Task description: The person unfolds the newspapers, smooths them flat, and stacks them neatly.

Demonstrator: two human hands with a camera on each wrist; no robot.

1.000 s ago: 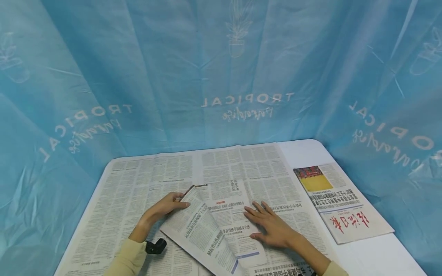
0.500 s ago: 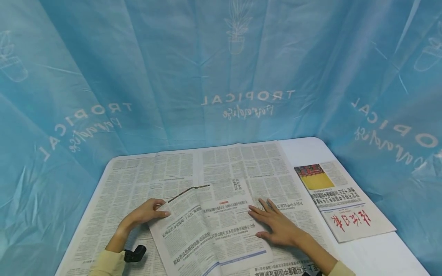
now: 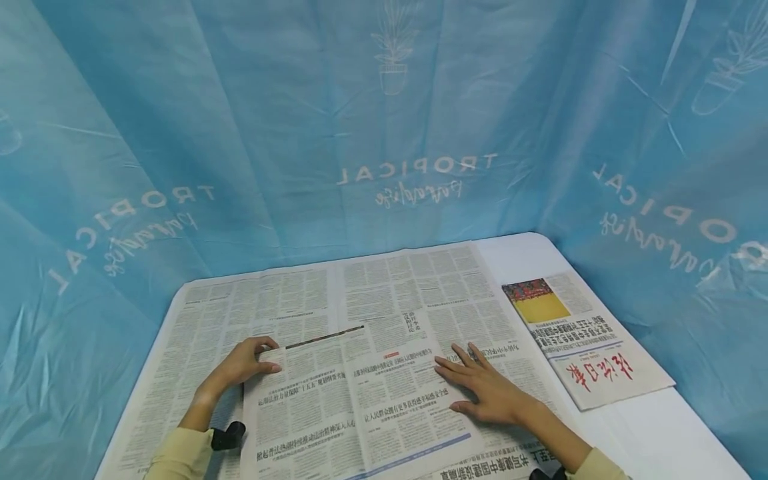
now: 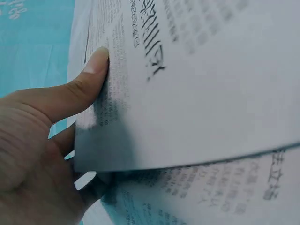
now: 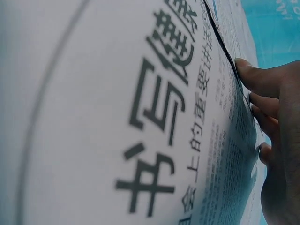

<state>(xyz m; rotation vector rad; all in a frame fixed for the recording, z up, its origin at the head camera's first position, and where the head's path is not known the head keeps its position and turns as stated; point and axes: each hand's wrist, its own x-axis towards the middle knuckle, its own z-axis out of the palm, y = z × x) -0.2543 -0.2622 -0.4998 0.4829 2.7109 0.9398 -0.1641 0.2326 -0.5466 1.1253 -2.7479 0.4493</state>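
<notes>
A newspaper spread (image 3: 312, 407) with a centre fold lies before me on a larger opened sheet. At its upper left edge my left hand (image 3: 245, 363) pinches the paper, thumb on top and fingers beneath; in the left wrist view the thumb (image 4: 96, 65) presses the page near its edge. My right hand (image 3: 489, 390) rests with spread fingers on the right edge of the spread and the sheet below. The right wrist view shows its fingertips touching the paper (image 5: 140, 117), with large black print close to the camera.
Beneath lies a large opened newspaper sheet (image 3: 222, 307) covering much of the white table (image 3: 516, 257). A folded newspaper (image 3: 588, 340) with a yellow and red picture rests at the right. A blue curtain (image 3: 288, 133) hangs behind and on both sides.
My left hand has moved left and slightly down, swinging the lifted page over until it lies open to the left. The right hand has stayed nearly in place on the right edge.
</notes>
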